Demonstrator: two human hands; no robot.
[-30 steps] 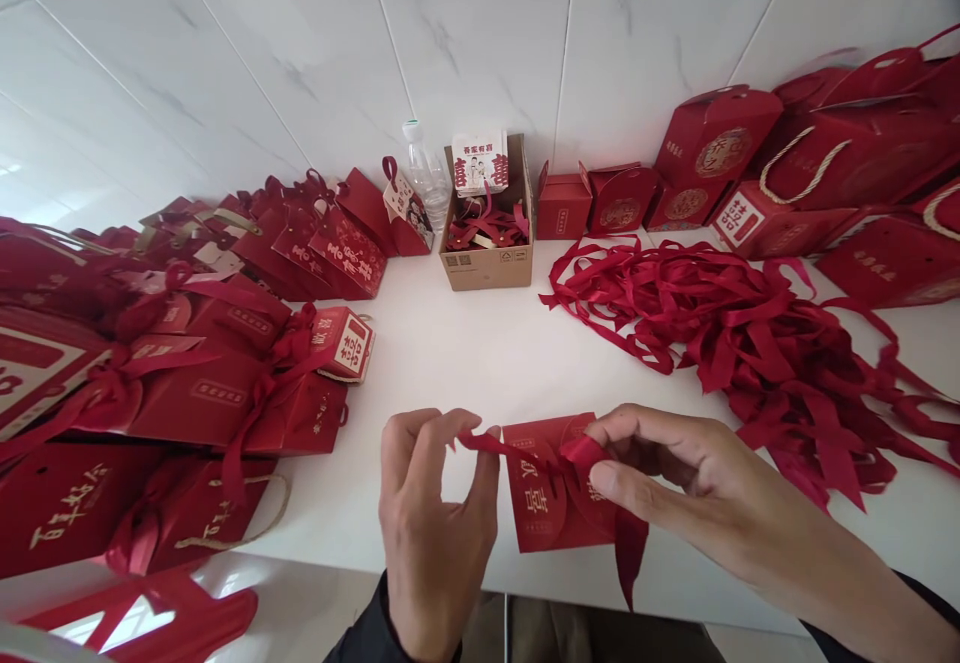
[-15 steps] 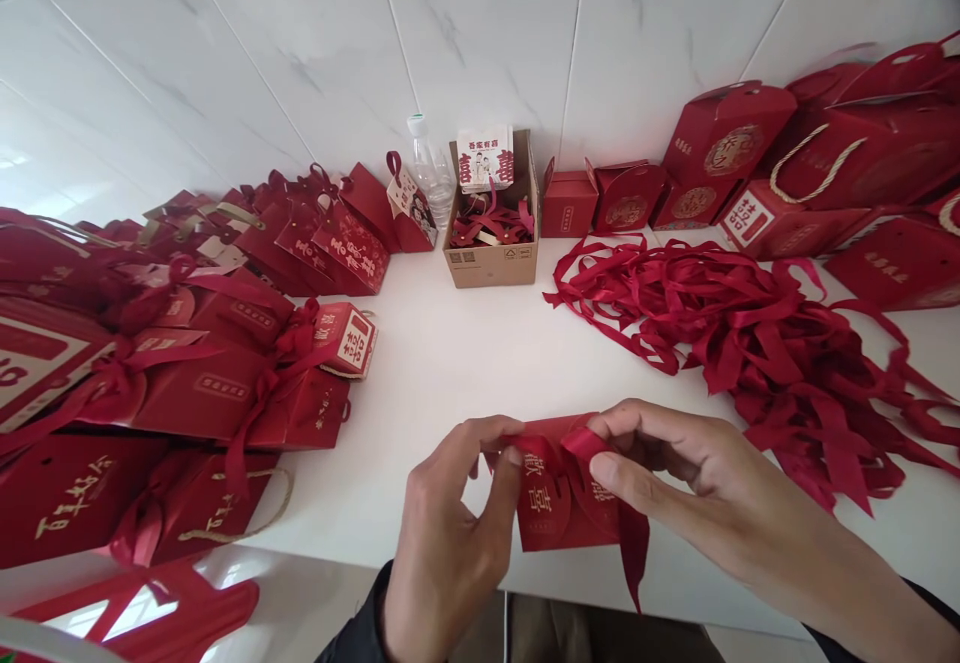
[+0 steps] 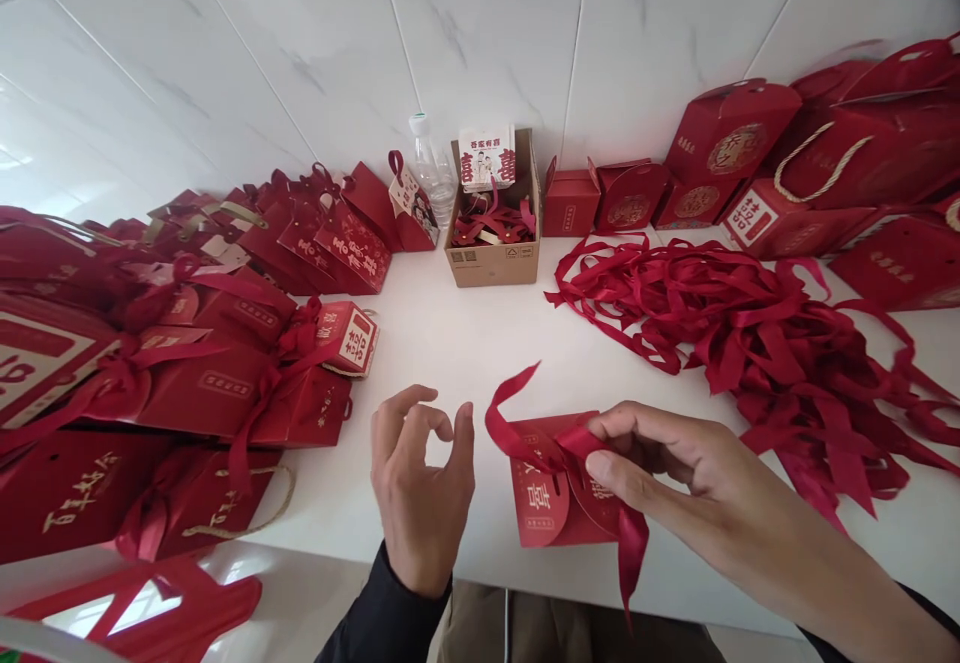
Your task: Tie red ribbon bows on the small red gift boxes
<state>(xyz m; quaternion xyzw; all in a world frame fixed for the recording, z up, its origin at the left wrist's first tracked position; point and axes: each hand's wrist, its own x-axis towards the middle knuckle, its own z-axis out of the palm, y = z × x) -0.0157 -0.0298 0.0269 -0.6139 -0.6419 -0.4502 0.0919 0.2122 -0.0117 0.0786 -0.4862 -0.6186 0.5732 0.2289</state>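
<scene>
A small red gift box point(image 3: 541, 518) with pale Chinese characters lies near the table's front edge. Tied across its top is a red ribbon point(image 3: 517, 440), one end curling up to the left and the other hanging over the box's right front side. My right hand point(image 3: 660, 463) pinches a ribbon loop between thumb and fingers at the box's right. To the left of the box, apart from it, my left hand point(image 3: 424, 488) is raised with curled fingers and a gap between thumb and forefinger; nothing is in it.
A heap of loose red ribbons point(image 3: 720, 333) lies on the right of the white table point(image 3: 420, 328). Red gift boxes with bows point(image 3: 217, 373) are stacked at left. A cardboard box point(image 3: 493, 265), a plastic bottle point(image 3: 431, 173) and more red boxes point(image 3: 634, 198) stand along the wall.
My left hand has let go of the ribbon and moved left, away from the box. The freed ribbon end now curls upward. My right hand still pinches the loop.
</scene>
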